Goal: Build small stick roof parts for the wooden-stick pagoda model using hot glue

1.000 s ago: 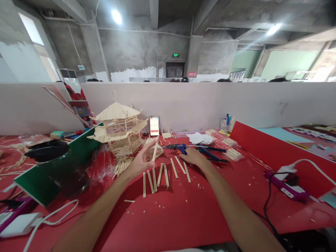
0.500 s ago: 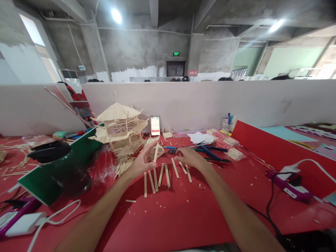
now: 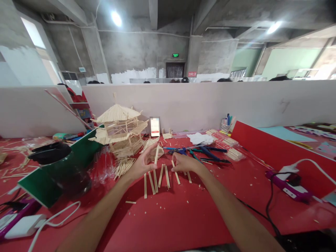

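Left hand point(image 3: 143, 165) holds a stick point(image 3: 156, 155), right hand point(image 3: 184, 163) seemingly pinches another stick point(image 3: 177, 177).

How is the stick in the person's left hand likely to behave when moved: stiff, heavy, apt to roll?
The stick is probably stiff: it looks straight between the thumb and fingers of the left hand. Being so thin, it is likely light and might snap if bent hard. Its flat-looking face suggests sliding rather than rolling.

Right of the cream pagoda point(image 3: 117, 114), loose sticks point(image 3: 145, 186) are also cream; beneath it the table point(image 3: 170, 227) is red; to its left, a board point(image 3: 39, 189) is green.
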A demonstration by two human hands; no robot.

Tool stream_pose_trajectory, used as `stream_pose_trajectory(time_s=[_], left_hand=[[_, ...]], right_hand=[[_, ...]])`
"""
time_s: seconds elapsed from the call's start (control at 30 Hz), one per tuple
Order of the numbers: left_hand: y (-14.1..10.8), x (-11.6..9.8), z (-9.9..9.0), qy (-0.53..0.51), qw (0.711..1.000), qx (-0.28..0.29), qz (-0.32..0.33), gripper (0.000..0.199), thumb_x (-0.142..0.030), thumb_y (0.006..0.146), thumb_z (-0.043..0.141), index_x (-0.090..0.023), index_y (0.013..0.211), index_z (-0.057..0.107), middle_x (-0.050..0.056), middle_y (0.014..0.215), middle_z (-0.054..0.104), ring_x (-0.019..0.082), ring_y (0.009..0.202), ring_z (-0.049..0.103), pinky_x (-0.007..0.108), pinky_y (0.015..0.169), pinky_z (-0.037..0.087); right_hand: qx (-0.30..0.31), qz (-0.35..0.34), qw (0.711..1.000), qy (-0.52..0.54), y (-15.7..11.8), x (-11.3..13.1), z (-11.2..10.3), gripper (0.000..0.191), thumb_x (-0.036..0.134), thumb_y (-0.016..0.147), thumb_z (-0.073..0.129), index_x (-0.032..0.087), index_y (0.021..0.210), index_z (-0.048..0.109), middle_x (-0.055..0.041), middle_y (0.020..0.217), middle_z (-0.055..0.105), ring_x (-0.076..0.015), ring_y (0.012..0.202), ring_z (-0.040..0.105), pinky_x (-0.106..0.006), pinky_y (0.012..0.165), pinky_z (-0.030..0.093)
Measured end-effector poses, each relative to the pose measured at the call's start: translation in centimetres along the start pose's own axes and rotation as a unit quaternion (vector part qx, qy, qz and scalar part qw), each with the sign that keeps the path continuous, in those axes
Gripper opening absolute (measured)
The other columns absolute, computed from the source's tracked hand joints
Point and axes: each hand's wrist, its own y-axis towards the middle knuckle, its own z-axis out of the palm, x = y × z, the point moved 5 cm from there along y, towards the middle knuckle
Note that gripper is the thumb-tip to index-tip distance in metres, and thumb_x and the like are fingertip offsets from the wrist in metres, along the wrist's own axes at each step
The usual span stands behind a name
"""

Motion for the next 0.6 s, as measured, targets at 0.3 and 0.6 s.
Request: stream_pose_trajectory(time_s=[0.3,0.6], left_hand=[[0.0,-0.1,0.0,0.017,1.0,0.003,-0.001,0.098,-0.06,0.065,0.08,-0.029,0.149,0.04,0.013,0.16,0.028,0.04,0.138,0.04,0.05,0.11,0.039],[-0.6,-0.7,1.0,0.185,0.983,0.005,-0.007,0.101,-0.055,0.07,0.078,-0.031,0.154,0.027,0.011,0.16,0.029,0.036,0.143,0.033,0.05,0.117,0.03]], right_hand=[[-0.093,-0.135,0.937,0.308,0.2,0.7,-1.7,0.035,0.032,0.075,0.07,0.021,0.099,0.047,0.0073,0.06,0.059,-0.0125,0.054,0.057,-0.024,0.057,0.045],[-0.156,-0.131,0.871,0.447,-0.6,2.1,-3.2,0.056,0.046,0.064,0.081,0.022,0.108,0.055,0.001,0.074,0.068,-0.0174,0.069,0.065,-0.028,0.063,0.053]])
